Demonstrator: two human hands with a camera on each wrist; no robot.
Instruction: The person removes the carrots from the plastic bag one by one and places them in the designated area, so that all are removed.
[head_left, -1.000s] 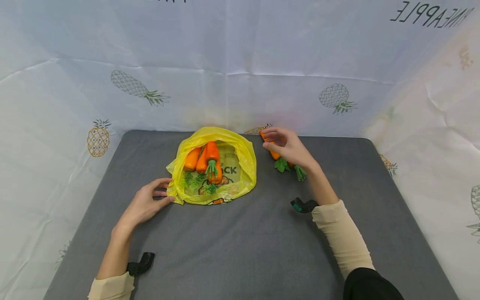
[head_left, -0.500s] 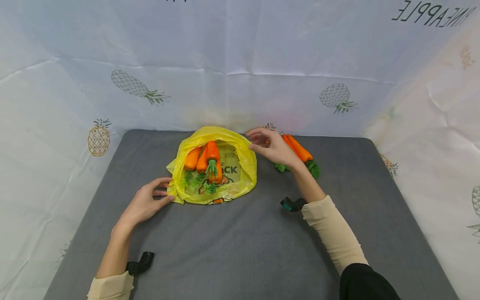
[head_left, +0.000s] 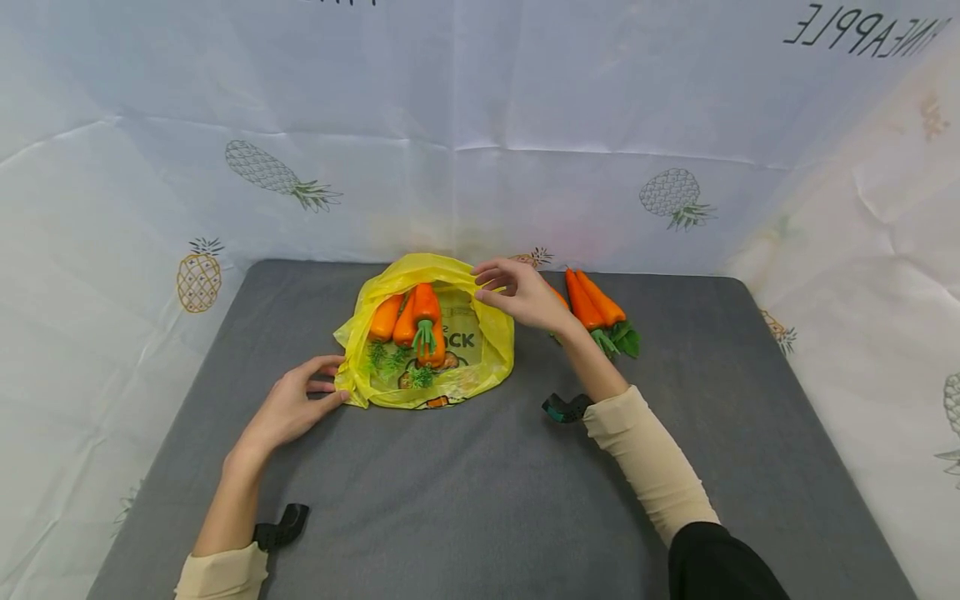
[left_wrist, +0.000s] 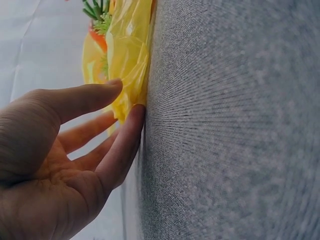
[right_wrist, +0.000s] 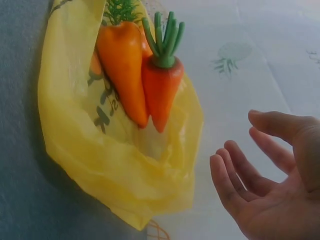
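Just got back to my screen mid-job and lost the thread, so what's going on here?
A person's left hand holds the left edge of a yellow bag, which lies open on a grey table. The right hand is empty beside the bag's right side, with a gap to it showing in the right wrist view. Several carrots are in the bag; more carrots lie on the table to its right.

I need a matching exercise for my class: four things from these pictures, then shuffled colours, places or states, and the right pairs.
1. tabletop
2. left hand
3. right hand
4. loose carrots

A. touching the left edge of the yellow bag
B. lying to the right of the bag
C. grey
D. near the bag's right rim, holding nothing

Pairs: 1-C; 2-A; 3-D; 4-B
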